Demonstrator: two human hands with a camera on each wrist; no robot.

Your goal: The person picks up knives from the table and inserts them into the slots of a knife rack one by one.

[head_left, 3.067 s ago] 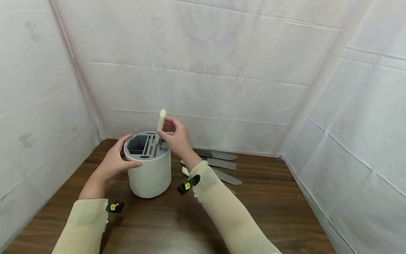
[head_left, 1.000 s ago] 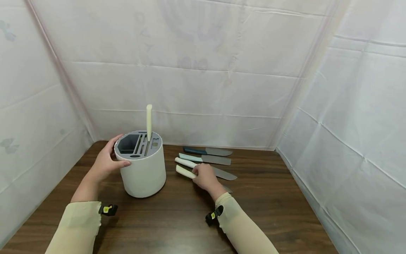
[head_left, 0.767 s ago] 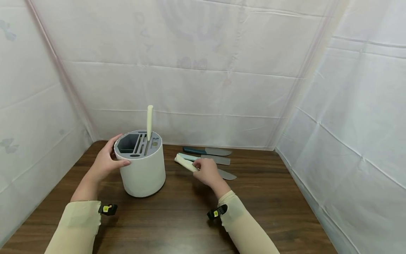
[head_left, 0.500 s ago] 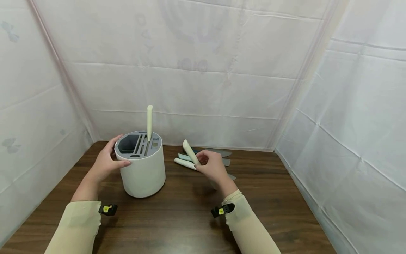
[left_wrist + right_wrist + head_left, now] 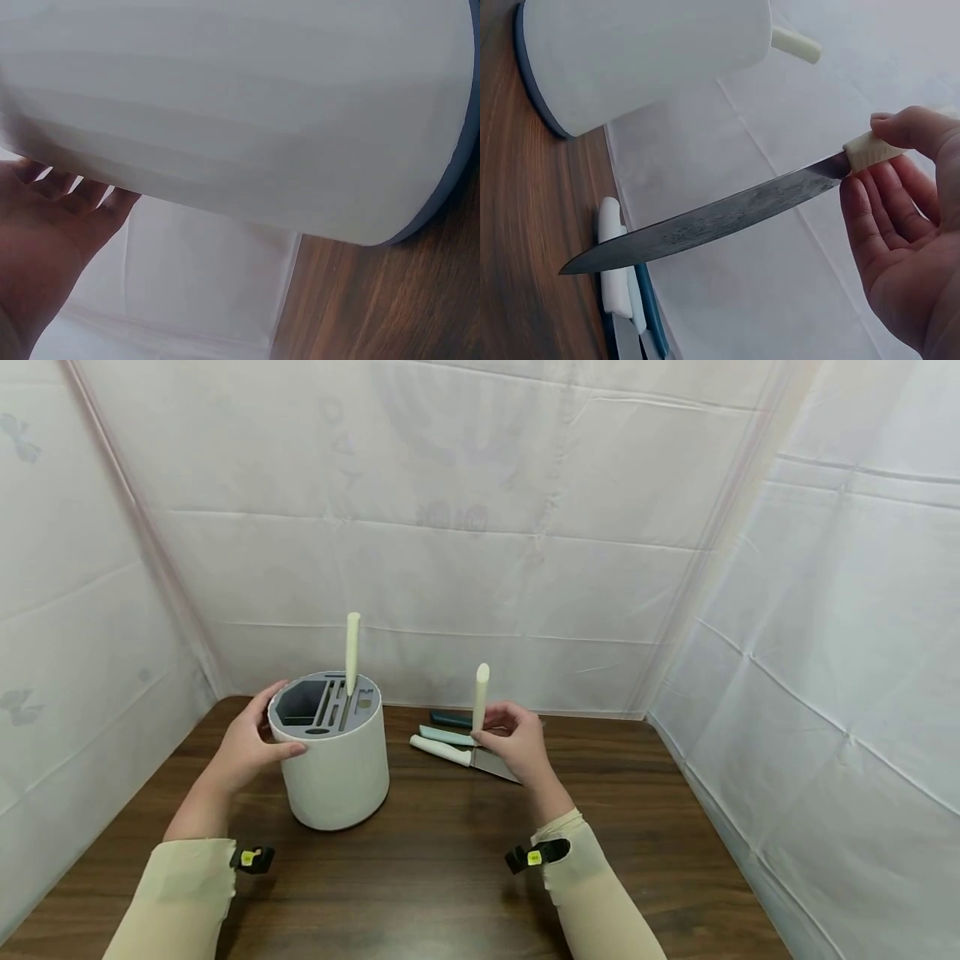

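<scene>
the right hand (image 5: 517,747) holds a knife (image 5: 727,214) by its cream handle (image 5: 480,697), pinched between the thumb and the fingers (image 5: 881,225). the handle stands straight up and the grey blade points down, its tip above the brown table (image 5: 420,877). the knife is in the air, just to the right of the white knife block (image 5: 337,768) and not touching it.

the left hand (image 5: 247,747) is wrapped round the left side of the block, with the thumb lying on its front near the top rim. one more cream-handled knife (image 5: 351,643) stands in a slot in the block's grey top.

three knives lie on the table behind the right hand: one with a white handle (image 5: 438,749), one with a light green handle (image 5: 444,736) and one with a dark blue handle (image 5: 450,719).
</scene>
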